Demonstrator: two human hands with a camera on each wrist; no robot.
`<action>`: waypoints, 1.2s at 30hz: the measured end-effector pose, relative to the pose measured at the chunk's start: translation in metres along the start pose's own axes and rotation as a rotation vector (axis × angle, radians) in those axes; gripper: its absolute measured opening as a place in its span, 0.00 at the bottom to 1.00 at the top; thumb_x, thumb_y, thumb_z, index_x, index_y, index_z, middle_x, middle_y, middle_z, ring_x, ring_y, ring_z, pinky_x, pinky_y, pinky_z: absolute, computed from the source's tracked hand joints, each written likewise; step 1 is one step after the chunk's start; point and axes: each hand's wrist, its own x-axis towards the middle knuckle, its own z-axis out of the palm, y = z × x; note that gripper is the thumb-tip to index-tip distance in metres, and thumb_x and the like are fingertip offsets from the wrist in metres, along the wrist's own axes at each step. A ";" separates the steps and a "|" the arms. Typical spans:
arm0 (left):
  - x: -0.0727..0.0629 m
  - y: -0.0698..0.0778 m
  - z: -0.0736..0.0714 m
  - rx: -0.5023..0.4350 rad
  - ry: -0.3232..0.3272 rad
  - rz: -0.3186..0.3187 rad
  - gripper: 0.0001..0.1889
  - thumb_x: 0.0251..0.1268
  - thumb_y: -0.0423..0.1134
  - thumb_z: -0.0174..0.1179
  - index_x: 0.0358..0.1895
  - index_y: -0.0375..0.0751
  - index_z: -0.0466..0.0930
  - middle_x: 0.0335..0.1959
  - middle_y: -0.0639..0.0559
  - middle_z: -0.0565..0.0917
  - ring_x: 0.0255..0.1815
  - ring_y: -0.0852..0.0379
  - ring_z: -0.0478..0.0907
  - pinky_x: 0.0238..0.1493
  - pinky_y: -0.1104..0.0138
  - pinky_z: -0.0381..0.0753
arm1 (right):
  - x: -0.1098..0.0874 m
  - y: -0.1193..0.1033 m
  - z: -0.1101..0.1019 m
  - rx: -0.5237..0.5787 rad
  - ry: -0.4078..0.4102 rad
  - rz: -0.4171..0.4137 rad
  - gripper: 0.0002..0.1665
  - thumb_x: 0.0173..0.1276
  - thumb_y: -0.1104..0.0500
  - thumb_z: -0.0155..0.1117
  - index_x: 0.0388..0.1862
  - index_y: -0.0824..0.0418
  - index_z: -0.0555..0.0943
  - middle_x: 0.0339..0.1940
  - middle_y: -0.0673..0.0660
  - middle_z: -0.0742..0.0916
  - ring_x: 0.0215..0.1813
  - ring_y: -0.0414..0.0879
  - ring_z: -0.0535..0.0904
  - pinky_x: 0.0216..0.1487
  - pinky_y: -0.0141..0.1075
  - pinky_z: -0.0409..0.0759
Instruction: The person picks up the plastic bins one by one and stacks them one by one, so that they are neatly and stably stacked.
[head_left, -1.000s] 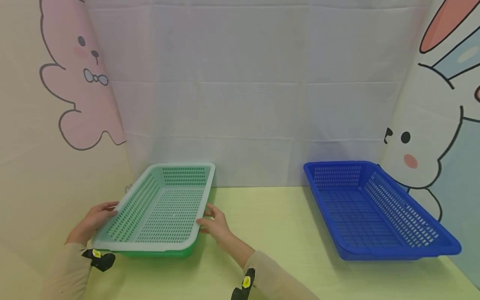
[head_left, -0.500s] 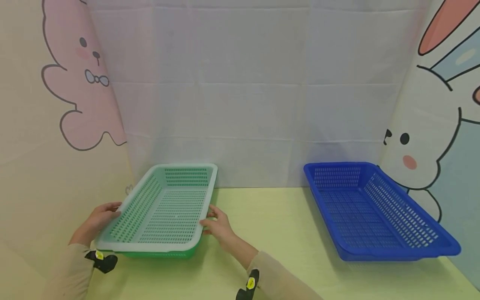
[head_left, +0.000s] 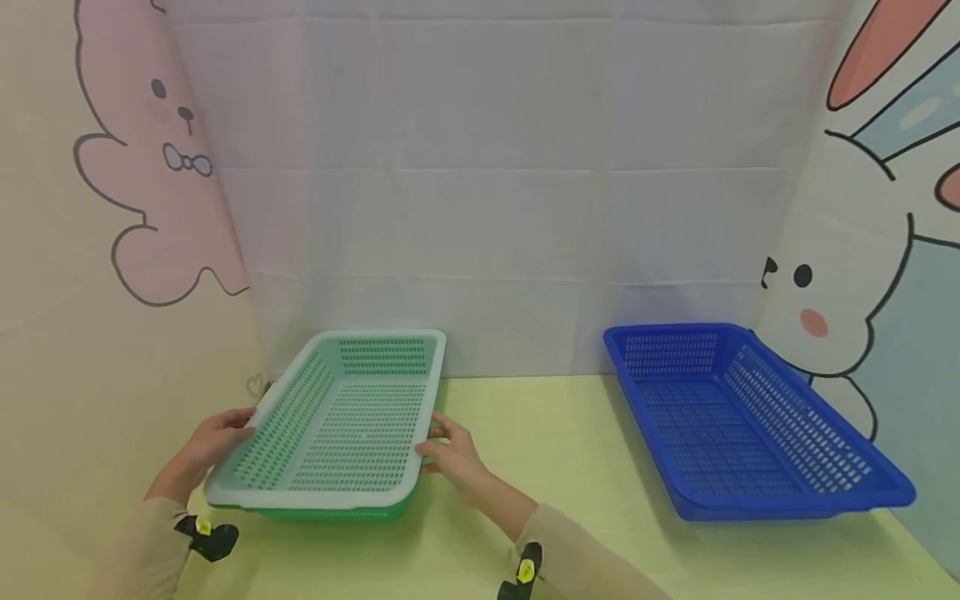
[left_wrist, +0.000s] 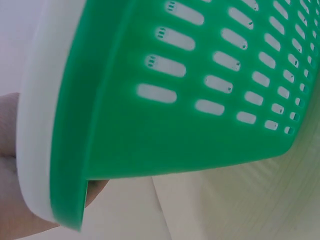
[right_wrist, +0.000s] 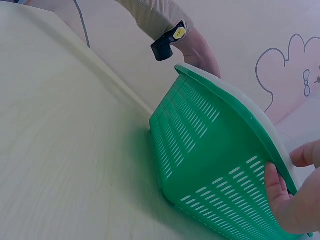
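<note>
A pale, whitish plastic basket [head_left: 360, 437] with slotted sides sits nested in a green basket [head_left: 337, 515], on the left of the table. My left hand [head_left: 212, 446] grips the left rims of the pair, near their front end. Opposite it, my right hand [head_left: 457, 458] holds the right rims. In the right wrist view, the thumb [right_wrist: 304, 153] lies over the pale rim and the fingers [right_wrist: 274, 186] curl beneath the green rim [right_wrist: 240, 107]. The left wrist view shows both rims close up, the left hand mostly hidden behind them.
A long blue basket [head_left: 720, 433] stands on the right of the yellow-green table [head_left: 540, 467]. A white cloth wall [head_left: 480, 208] closes off the back. Side walls printed with cartoon animals stand at left and right.
Both hands have shifted the nested baskets a little to the right, keeping their hold on the rims. The head view has turned slightly, and the blue basket appears to stay in place.
</note>
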 end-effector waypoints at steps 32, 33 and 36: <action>0.000 0.018 0.039 -0.122 0.004 0.060 0.29 0.69 0.39 0.44 0.65 0.21 0.51 0.62 0.24 0.59 0.36 0.68 0.73 0.37 0.73 0.73 | -0.015 -0.008 -0.047 -0.092 -0.031 -0.045 0.36 0.61 0.67 0.56 0.68 0.67 0.58 0.50 0.65 0.73 0.37 0.42 0.78 0.38 0.40 0.80; 0.001 0.019 0.040 -0.124 0.005 0.058 0.29 0.69 0.39 0.45 0.65 0.21 0.51 0.62 0.25 0.60 0.36 0.69 0.72 0.37 0.74 0.73 | -0.016 -0.008 -0.049 -0.092 -0.032 -0.044 0.36 0.61 0.66 0.56 0.68 0.67 0.58 0.50 0.65 0.73 0.37 0.42 0.78 0.37 0.39 0.80; 0.002 0.021 0.044 -0.126 0.014 0.062 0.29 0.69 0.40 0.46 0.65 0.22 0.52 0.62 0.26 0.60 0.35 0.70 0.72 0.37 0.74 0.73 | -0.018 -0.009 -0.054 -0.093 -0.034 -0.047 0.36 0.61 0.66 0.56 0.68 0.68 0.57 0.51 0.65 0.73 0.37 0.42 0.78 0.37 0.38 0.80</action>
